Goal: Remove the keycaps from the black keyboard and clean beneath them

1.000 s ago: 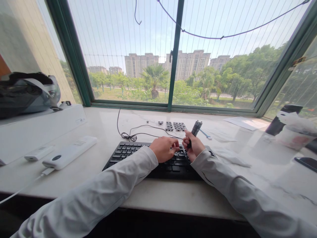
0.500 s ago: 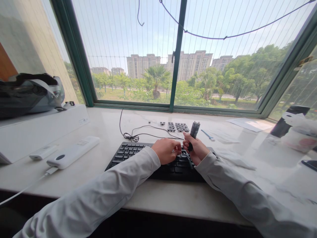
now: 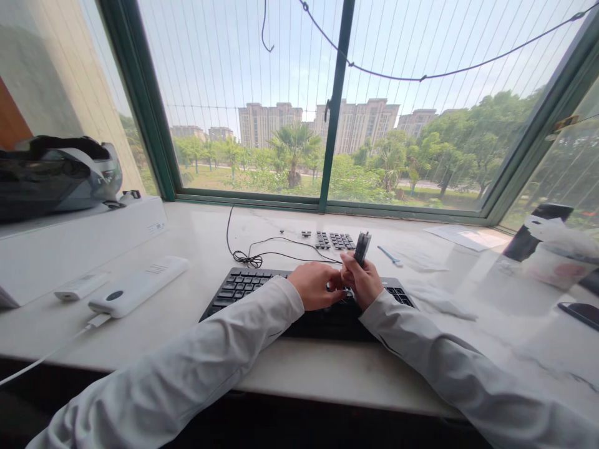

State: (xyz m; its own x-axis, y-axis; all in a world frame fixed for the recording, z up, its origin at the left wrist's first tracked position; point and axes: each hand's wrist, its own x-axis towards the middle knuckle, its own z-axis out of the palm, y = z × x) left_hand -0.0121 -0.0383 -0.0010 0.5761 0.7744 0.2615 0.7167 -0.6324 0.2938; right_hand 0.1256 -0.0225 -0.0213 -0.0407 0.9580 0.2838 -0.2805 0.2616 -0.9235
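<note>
A black keyboard (image 3: 224,293) lies on the white counter before me, some of its middle hidden by my hands. My right hand (image 3: 367,284) is closed around a dark keycap puller (image 3: 362,247), its two-pronged end pointing up and its lower end hidden over the keys. My left hand (image 3: 316,285) rests over the middle of the keyboard, fingers curled and pinched beside the lower end of the puller. What lies between those fingertips is hidden. Behind the keyboard sit several loose black keycaps (image 3: 342,241) in rows.
A coiled black cable (image 3: 253,259) runs behind the keyboard. To the left are a white power bank (image 3: 140,287), a smaller white device (image 3: 80,287) and a white box (image 3: 70,249) bearing a headset. At right lie a blue brush-like tool (image 3: 389,256), clear plastic wrapping (image 3: 440,299) and paper (image 3: 468,237).
My right hand with the keycap puller has shifted left and closer to my left hand. Keys at the keyboard's right end now show. My left hand has barely moved.
</note>
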